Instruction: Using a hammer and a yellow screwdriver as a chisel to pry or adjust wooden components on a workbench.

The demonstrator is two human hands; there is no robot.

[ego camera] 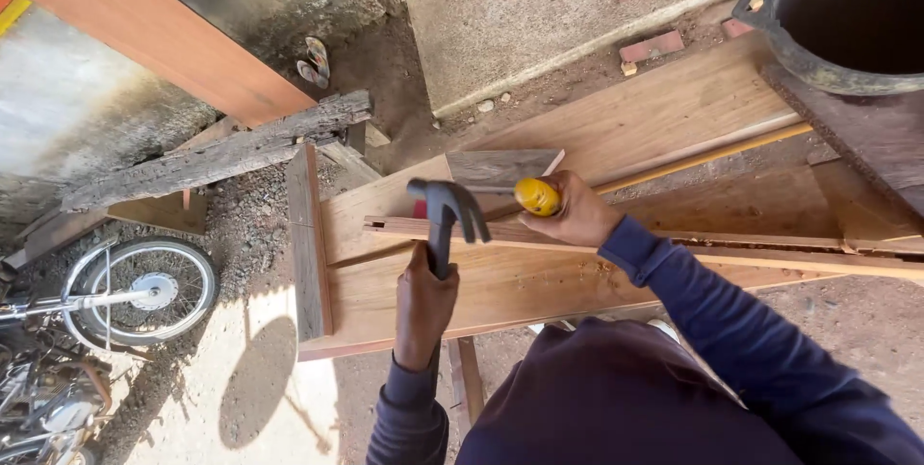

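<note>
My left hand [423,303] grips the handle of a dark claw hammer [449,207], with its head raised just above a thin wooden strip [751,251]. My right hand [576,210] holds a yellow-handled chisel [536,196] against the strip's left part, with its metal end pointing left under the hammer head. The strip lies lengthwise across wide wooden planks [674,114]. A small grey wood offcut [500,166] rests just beyond the chisel. Both my arms are in dark blue sleeves.
A large black pot [847,12] stands at the top right on a dark board. A motorcycle wheel [144,292] is at the left, beside a weathered beam [212,152]. Sandals [313,59] and brick pieces [654,44] lie on the dirt beyond.
</note>
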